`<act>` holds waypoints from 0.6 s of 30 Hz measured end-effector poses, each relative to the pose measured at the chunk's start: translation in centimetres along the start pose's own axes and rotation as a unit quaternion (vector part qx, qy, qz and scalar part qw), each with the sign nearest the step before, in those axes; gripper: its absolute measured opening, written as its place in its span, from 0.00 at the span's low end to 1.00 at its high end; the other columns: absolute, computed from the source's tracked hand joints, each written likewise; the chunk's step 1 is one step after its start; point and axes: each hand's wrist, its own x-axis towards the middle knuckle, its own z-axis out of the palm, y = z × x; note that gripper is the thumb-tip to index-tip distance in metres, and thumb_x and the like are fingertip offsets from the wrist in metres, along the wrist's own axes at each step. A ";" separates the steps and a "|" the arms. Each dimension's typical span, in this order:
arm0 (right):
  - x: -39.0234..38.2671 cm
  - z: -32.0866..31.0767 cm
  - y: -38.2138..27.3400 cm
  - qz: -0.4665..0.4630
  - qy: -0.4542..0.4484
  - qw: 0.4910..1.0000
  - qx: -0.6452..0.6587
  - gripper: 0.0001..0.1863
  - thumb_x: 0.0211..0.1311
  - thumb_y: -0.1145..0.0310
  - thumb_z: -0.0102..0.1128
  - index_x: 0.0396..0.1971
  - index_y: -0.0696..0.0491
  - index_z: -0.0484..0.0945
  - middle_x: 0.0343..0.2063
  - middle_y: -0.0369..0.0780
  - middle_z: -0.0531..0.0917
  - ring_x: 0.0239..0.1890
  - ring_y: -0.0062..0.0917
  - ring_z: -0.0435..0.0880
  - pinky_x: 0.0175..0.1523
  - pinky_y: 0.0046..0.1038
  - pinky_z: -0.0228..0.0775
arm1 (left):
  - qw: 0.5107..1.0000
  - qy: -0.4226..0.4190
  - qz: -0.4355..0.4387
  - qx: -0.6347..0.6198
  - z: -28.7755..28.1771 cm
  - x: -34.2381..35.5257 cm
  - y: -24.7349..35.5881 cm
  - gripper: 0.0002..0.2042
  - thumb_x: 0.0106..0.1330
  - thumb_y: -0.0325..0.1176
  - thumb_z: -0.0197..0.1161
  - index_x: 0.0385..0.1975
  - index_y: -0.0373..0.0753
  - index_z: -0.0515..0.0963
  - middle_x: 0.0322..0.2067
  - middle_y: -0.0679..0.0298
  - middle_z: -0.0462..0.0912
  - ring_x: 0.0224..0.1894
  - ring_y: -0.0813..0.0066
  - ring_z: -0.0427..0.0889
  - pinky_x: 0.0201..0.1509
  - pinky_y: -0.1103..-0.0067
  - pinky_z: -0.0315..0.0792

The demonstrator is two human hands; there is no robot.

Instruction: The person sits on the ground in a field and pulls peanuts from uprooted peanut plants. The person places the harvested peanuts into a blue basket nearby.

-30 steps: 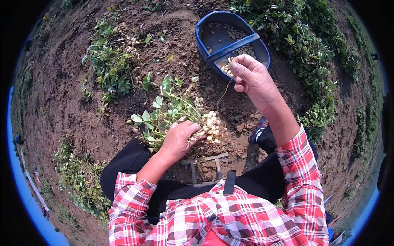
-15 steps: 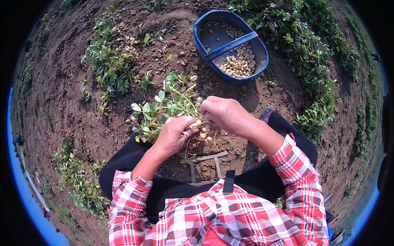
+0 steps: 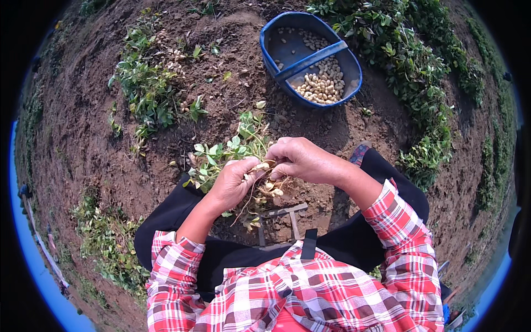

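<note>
Between my knees hangs an uprooted peanut plant [image 3: 243, 145], its green leaves pointing away from me and its roots and pale pods toward me. My left hand [image 3: 233, 180] is closed around its root end, with pods [image 3: 271, 187] showing beside the thumb. Close on the right, my right hand [image 3: 298, 159] is closed, thumb and fingers pinched at the pods by the left fingertips. What exactly lies in that pinch is hidden. Beyond my hands stands a blue basket [image 3: 354, 91] with a bar handle [image 3: 312, 60], holding many loose peanuts [image 3: 323, 83].
Pulled peanut plants [image 3: 146, 83] lie on the brown soil at the far left, and more [image 3: 110, 249] lie near left. A leafy green row [image 3: 415, 72] runs along the right. A small wooden frame [image 3: 285, 212] sits between my legs, near my shoe [image 3: 360, 154].
The plant has turned and shifted slightly right, its leaves drawn in closer to my hands. My right hand has dropped a little toward me, its fingers now lower among the pods.
</note>
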 end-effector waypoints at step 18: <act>0.7 -5.9 1.8 0.045 0.269 0.843 -0.465 0.07 0.54 0.74 0.58 0.32 0.55 0.71 0.31 0.42 0.75 0.36 0.36 0.81 0.39 0.35 0.76 | 0.934 0.031 0.157 0.320 -0.2 -0.2 1.8 0.08 0.54 0.26 0.63 0.32 0.46 0.75 0.21 0.70 0.72 0.31 0.68 0.78 0.61 0.57 0.63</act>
